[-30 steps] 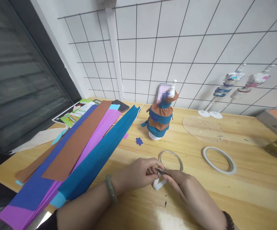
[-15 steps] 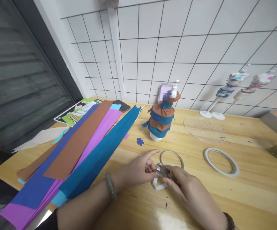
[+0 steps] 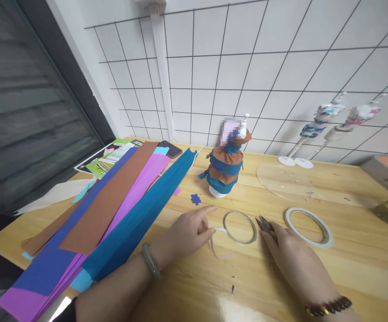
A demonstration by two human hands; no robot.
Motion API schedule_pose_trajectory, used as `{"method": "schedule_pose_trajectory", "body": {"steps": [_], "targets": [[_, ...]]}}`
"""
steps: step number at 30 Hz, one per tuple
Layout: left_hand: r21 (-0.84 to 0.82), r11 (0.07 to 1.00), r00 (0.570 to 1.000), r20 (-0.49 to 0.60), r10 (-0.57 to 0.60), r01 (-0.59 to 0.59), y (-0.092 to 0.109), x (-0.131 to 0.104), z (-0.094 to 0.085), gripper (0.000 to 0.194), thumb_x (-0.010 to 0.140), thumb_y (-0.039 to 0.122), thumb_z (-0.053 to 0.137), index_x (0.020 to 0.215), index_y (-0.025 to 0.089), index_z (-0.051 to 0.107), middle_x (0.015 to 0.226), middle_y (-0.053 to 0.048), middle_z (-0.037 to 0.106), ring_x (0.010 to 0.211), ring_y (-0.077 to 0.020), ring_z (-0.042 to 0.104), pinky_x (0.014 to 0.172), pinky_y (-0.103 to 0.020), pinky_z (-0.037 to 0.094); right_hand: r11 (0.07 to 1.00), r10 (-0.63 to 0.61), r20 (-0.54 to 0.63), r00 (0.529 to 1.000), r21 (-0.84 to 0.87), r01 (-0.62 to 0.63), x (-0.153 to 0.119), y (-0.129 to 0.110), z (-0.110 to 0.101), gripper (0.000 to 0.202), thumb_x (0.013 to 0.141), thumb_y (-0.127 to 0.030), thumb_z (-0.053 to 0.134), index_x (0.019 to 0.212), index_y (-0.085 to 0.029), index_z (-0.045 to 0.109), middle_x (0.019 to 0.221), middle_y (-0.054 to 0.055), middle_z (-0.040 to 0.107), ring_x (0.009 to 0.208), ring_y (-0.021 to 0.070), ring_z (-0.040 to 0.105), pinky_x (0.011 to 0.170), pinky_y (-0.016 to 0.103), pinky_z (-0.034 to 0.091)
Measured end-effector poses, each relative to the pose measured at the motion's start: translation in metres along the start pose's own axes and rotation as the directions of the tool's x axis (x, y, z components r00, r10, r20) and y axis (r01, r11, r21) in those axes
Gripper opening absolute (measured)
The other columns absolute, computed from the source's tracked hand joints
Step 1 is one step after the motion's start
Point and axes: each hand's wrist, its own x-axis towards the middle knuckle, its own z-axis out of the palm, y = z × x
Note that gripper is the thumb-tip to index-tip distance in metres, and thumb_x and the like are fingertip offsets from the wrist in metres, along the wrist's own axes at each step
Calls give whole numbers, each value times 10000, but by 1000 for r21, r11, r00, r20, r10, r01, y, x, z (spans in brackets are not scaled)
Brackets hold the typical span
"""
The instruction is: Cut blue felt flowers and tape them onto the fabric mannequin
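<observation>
My left hand [image 3: 192,230], a green bangle on its wrist, has the index finger stretched out while thumb and other fingers pinch a thin white strip of tape [image 3: 211,243]. The strip curls down toward the table. A narrow tape roll [image 3: 225,226] lies just right of those fingertips. Low over the tabletop, my right hand [image 3: 289,255] is closed round small dark snips [image 3: 264,223], blades pointing left-up toward the roll. Behind both hands stands a figure in a tiered brown and teal paper dress [image 3: 226,167], with a dark blue paper flower [image 3: 196,199] lying before it.
Long crepe paper strips [image 3: 113,197] in several colours cover the table's left side. A wider tape roll [image 3: 328,237] lies right of my right hand. Two white figures on stands [image 3: 321,120], a clear disc [image 3: 274,181] and a phone [image 3: 170,149] are at the back.
My right hand has carried the snips right, away from the tape strip and past the narrow roll. My left hand has shifted slightly left with the strip, which now hangs more loosely.
</observation>
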Motion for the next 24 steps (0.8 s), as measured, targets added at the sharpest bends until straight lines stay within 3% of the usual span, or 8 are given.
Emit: {"method": "schedule_pose_trajectory", "body": {"steps": [2, 4, 6, 9, 13, 18, 24], "targets": [[-113, 994, 999, -42, -15, 10, 2, 0, 0, 425, 750, 241, 545, 1168, 189, 490, 744, 16, 506, 625, -85, 461, 610, -224, 396, 998, -9, -30, 1000, -61, 7, -2, -1, 0, 300, 861, -368, 366, 948, -182, 586, 709, 92, 630, 665, 261, 635, 523, 340, 458], [-315, 948, 998, -15, -60, 53, 3, 1, 1, 373, 742, 244, 558, 1100, 154, 513, 710, 24, 478, 589, -70, 446, 560, -204, 384, 991, -59, -89, 994, -128, 47, -2, -5, -2, 309, 849, -384, 393, 953, -173, 593, 735, 112, 624, 688, 287, 615, 573, 389, 459], [-500, 857, 992, 77, -100, 126, 5, 1, 2, 334, 726, 237, 569, 1040, 131, 527, 672, 32, 463, 531, -54, 423, 487, -185, 350, 982, -166, -177, 970, -123, 145, -2, -12, -5, 317, 845, -383, 412, 988, -159, 586, 840, 142, 625, 779, 307, 592, 665, 439, 452], [-652, 724, 970, 218, -107, 227, 6, 1, 5, 280, 696, 202, 573, 963, 118, 561, 643, 35, 466, 456, -32, 379, 416, -171, 289, 928, -343, -296, 892, 43, 371, -4, -28, -7, 307, 861, -354, 432, 1086, -168, 527, 981, 137, 601, 914, 277, 559, 783, 434, 427], [-683, 673, 946, 313, -82, 285, 3, 1, 9, 254, 680, 156, 568, 931, 125, 589, 590, 51, 451, 440, -25, 373, 419, -165, 290, 816, -485, -304, 820, 180, 550, -12, -51, -7, 291, 831, -300, 537, 1103, -205, 493, 967, 97, 601, 929, 245, 550, 805, 419, 405], [-582, 756, 930, 355, -95, 300, 2, 1, 10, 251, 692, 170, 564, 935, 124, 606, 571, 51, 473, 433, -26, 388, 425, -168, 311, 797, -475, -325, 818, 235, 557, -16, -59, -7, 226, 825, -272, 547, 1041, -212, 519, 923, 89, 625, 876, 235, 573, 782, 409, 404], [-576, 764, 928, 363, -78, 290, 1, 1, 11, 286, 677, 142, 558, 957, 122, 612, 582, 49, 496, 423, -19, 389, 409, -157, 304, 788, -469, -368, 803, 235, 569, -15, -53, -8, 201, 809, -216, 562, 1007, -223, 530, 878, 60, 642, 848, 222, 584, 780, 389, 395]]}}
